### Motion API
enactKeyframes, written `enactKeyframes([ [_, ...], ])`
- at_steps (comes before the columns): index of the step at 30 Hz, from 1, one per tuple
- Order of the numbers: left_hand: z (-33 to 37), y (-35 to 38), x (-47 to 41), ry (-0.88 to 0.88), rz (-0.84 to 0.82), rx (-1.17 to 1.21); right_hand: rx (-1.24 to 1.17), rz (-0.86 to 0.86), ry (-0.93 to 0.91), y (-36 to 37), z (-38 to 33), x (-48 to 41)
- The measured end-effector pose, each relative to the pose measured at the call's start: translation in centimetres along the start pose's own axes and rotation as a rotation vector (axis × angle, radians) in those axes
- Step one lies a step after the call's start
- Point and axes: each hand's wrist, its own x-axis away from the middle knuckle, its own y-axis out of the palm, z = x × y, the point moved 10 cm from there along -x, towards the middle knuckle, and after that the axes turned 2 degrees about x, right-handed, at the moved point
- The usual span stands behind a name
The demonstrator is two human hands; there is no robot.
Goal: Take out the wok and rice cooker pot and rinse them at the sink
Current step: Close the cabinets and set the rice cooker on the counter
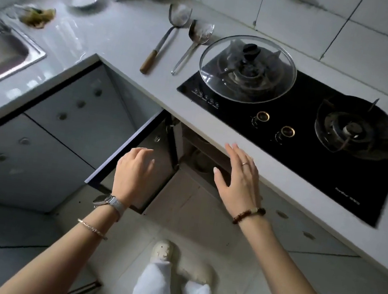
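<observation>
Reaching into the cupboard under the table's front edge: left hand by the swung-out door, right hand before the dark opening; each grip spread, holding nothing. Wok and pot probably sit inside; dim round shapes show, unidentifiable. Best lifted out low, clear of door and edge. Sink at left corner; spatula, ladle, glass lid on stove.

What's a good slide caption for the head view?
Both empty hands, left and right, reach toward the open cabinet below the stove.
</observation>
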Motion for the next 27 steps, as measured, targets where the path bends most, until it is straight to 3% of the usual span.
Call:
enactKeyframes([
  [7, -9.4, -2.0, 0.4, -0.251, 0.013, 0.139, 0.065, 0.009, -0.178, 2.8, -8.5, -3.4],
  [15, -18.3, -2.4, -3.7, -0.369, -0.076, 0.174, 0.041, 0.043, -0.249, 6.9, -16.9, -7.4],
  [22, -22.7, 1.9, -5.7, -0.462, -0.348, 0.190, 0.060, 0.076, -0.269, 9.7, -20.7, -9.6],
  [27, -23.5, 3.5, -5.7, -0.487, -0.421, 0.237, 0.075, 0.059, -0.247, 10.6, -21.1, -10.7],
])
